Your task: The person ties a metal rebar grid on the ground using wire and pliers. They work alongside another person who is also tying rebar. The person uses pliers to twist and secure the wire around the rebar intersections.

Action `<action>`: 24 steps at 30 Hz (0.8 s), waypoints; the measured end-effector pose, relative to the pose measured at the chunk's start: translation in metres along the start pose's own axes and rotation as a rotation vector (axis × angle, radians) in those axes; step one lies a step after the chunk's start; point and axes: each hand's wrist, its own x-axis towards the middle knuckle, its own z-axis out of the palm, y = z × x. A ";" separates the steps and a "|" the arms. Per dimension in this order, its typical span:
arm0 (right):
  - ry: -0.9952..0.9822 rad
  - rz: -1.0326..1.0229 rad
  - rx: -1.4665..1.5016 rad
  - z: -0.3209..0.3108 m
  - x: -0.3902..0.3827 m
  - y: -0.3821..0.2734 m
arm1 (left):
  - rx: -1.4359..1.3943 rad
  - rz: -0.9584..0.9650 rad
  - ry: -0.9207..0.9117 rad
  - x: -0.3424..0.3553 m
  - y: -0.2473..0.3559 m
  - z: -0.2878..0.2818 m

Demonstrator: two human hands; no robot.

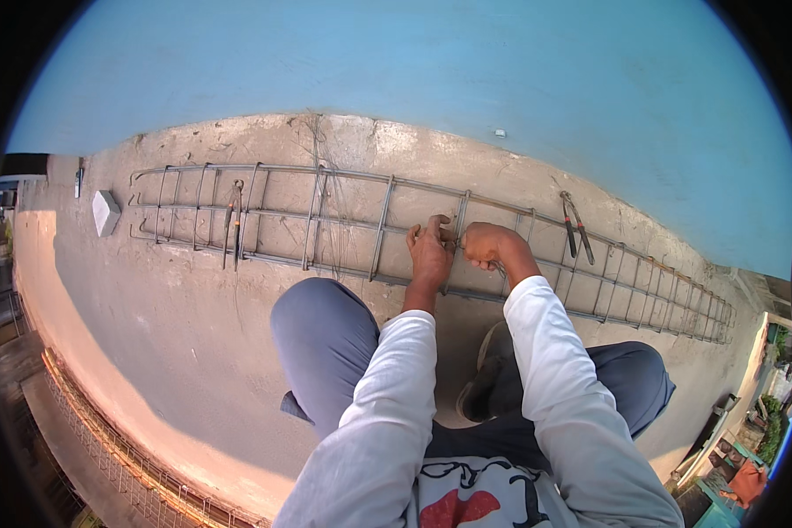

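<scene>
A long cage of steel reinforcing bars (pixel 352 222) with square stirrups lies on the concrete across my front. At its middle, my left hand (pixel 433 253) has its fingers bent beside a stirrup on the middle bar. Close against it, my right hand (pixel 493 245) is closed in a fist at the same joint. Whatever is pinched between the two hands is too small to make out. A pair of pincers (pixel 234 225) with orange and dark handles lies across the cage to the left. Another pair of pincers (pixel 577 227) rests on it to the right.
Thin loose wires (pixel 315 141) lie over the cage's far side, left of centre. A blue wall (pixel 414 62) rises beyond. At the far left is a pale block (pixel 106 213). More steel cages (pixel 150 488) lie past the slab edge at lower left.
</scene>
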 end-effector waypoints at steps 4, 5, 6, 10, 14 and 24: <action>0.172 -0.120 -0.385 -0.013 0.020 -0.016 | -0.084 -0.088 -0.076 0.001 0.012 -0.002; 0.227 -0.141 -0.406 -0.014 0.026 -0.015 | -0.093 -0.116 -0.104 0.001 0.015 -0.002; 0.224 -0.151 -0.433 -0.016 0.031 -0.011 | -0.079 -0.106 -0.093 0.001 0.017 -0.002; 0.367 -0.232 -0.417 -0.014 0.030 -0.012 | -0.026 -0.079 -0.026 -0.002 0.010 -0.001; 0.404 -0.052 -0.159 -0.011 0.017 -0.014 | -0.002 -0.093 -0.002 -0.001 0.009 0.001; 0.104 0.095 0.264 0.016 0.033 0.041 | 0.003 -0.049 0.007 -0.001 0.020 0.004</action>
